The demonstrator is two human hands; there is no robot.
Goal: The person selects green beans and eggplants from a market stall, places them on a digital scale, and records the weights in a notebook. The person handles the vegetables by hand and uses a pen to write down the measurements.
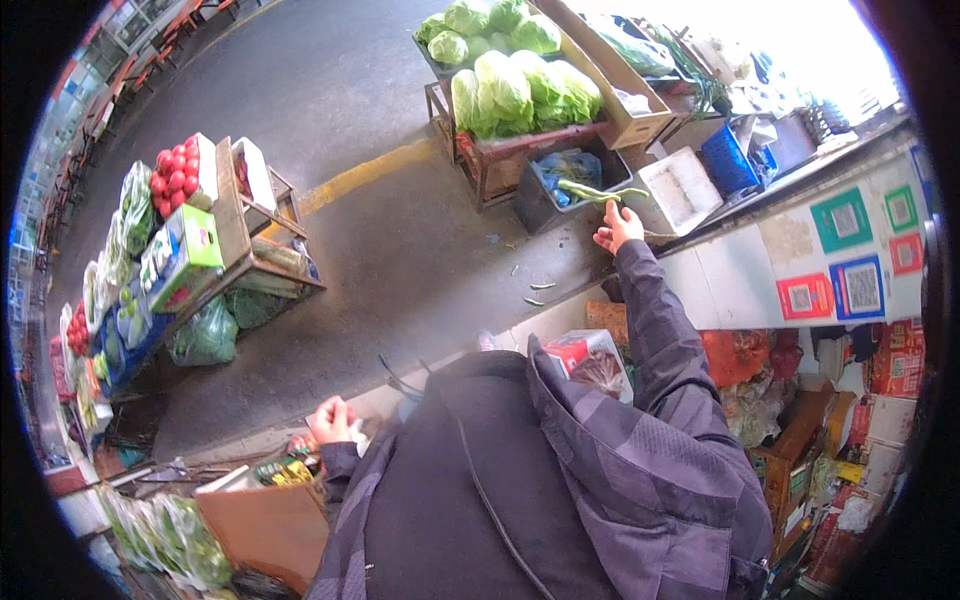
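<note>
My right hand [619, 226] reaches forward with its fingers spread. Several long green bean pods [589, 192] lie just beyond its fingertips, over the rim of a dark plastic crate [541, 201]; whether the fingertips touch them I cannot tell. Inside that crate is blue plastic film [574, 166]. My left hand [332, 421] is low on the left with curled fingers. Something whitish, perhaps thin plastic [360, 436], shows beside it; the sleeve and jacket hide whether it is held.
Napa cabbages [501, 86] and round cabbages [536, 34] fill a stand ahead. An empty foam box [680, 189] and a blue basket [729, 159] are at right. A wooden stand [244, 259] with tomatoes [175, 176] is across the aisle. Bean bits [534, 302] lie on the floor.
</note>
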